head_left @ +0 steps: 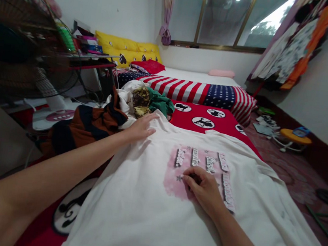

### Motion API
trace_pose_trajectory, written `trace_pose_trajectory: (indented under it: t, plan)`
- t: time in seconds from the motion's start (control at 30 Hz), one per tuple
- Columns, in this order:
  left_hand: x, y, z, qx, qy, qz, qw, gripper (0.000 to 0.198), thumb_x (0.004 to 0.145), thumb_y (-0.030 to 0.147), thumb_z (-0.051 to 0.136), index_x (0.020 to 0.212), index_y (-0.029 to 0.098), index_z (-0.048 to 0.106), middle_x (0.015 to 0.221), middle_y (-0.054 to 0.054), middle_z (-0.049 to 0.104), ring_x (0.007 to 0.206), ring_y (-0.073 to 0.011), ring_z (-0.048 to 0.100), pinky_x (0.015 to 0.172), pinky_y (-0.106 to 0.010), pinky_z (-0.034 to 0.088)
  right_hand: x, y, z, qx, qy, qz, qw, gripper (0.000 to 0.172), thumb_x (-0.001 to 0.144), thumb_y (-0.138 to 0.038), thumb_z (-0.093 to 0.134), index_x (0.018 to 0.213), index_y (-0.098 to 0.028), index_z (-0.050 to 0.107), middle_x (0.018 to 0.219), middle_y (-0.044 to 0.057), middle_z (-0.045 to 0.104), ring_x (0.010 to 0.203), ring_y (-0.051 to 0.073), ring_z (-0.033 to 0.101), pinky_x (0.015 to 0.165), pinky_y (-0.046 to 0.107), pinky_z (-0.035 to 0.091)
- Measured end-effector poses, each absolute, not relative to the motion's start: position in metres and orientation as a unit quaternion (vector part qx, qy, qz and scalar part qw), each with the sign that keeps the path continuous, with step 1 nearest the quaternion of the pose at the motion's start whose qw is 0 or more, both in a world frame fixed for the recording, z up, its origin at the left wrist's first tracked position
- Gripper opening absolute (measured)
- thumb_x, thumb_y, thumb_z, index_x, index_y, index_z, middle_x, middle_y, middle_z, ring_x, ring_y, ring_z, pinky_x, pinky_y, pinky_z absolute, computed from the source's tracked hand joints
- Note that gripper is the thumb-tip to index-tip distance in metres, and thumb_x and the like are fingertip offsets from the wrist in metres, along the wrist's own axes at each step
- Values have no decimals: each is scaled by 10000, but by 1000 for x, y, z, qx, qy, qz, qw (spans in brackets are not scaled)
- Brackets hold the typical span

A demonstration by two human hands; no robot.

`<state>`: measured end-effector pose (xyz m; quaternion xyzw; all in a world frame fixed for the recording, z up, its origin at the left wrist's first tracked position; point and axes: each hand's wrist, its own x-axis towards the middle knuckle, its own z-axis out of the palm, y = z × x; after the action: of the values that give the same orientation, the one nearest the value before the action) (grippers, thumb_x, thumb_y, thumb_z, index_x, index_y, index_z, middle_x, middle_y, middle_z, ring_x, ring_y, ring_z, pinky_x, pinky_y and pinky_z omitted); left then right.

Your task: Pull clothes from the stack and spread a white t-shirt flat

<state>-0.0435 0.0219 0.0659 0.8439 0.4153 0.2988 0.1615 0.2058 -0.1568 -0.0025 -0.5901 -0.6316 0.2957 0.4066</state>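
Note:
A white T-shirt (pixel 130 206) lies spread out in front of me, with a pink patch of dark-edged lettering (pixel 171 183) printed on it. My left hand (pixel 142 127) rests at the shirt's far left edge, its thumb and fingers apart on the cloth. Over the print, my right hand (pixel 204 186) is closed, its fingers curled and the thumb against the index finger. The cloth by those fingertips lies flat, and nothing shows between them. Beneath the shirt is a red cover (pixel 223 124) with white round cartoon patches.
Left of the shirt lie a brown-and-navy striped garment (pixel 87 123) and a green cloth (pixel 160 102) in a pile. A fan (pixel 15 41) and a cluttered desk (pixel 96 59) stand at the left. Behind is a flag-patterned bed (pixel 186 89); an orange stool (pixel 295 136) stands right.

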Motion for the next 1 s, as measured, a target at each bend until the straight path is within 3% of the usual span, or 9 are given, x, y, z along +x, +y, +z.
trace_pose_trajectory:
  t: [0.1,0.17,0.33,0.57,0.77,0.9,1.0]
  plan:
    - [-74,-22,69,813,473,279,193,414,757,293,564,1143,148,601,1107,-98,669,899,-194,664,718,-274,539,206,-157,-3,-590,-632,296,407,144,795,-309,600,818,-182,664,702,27,661,586,142,576,503,235,419]
    - [-96,-51,70,789,523,223,232,309,767,331,551,999,148,639,834,-50,707,678,-167,666,614,-249,515,206,-157,-2,-589,-635,291,405,153,792,-320,604,819,-183,666,704,27,662,590,144,578,512,237,426]
    - [-135,-103,56,763,567,94,297,188,756,306,514,771,179,650,574,0,662,496,-157,617,476,-219,425,206,-157,1,-591,-646,274,398,179,789,-350,609,807,-182,668,706,30,661,608,151,580,535,249,440]
    - [-136,-123,33,729,549,123,389,227,698,353,614,810,162,664,626,-1,647,546,-148,598,513,-220,425,205,-158,1,-591,-641,281,402,223,788,-391,620,811,-174,666,698,30,660,588,146,567,522,250,435]
    - [-129,-129,41,562,530,212,599,389,645,473,738,765,150,558,639,40,530,531,-69,470,509,-179,381,207,-157,-2,-589,-648,280,393,195,803,-366,615,826,-177,661,721,31,656,609,146,562,539,250,437]
    - [-134,-136,45,475,533,233,660,485,618,474,787,922,187,542,587,97,413,460,-37,345,426,-143,237,208,-156,-6,-588,-649,278,396,174,810,-345,612,839,-180,661,723,27,654,623,145,562,555,248,435]
    - [-142,-141,42,491,534,243,644,589,622,501,779,1083,226,537,686,67,524,506,-62,443,439,-158,257,208,-157,-5,-586,-645,284,399,170,806,-336,614,838,-176,659,728,30,656,622,145,567,553,249,435]
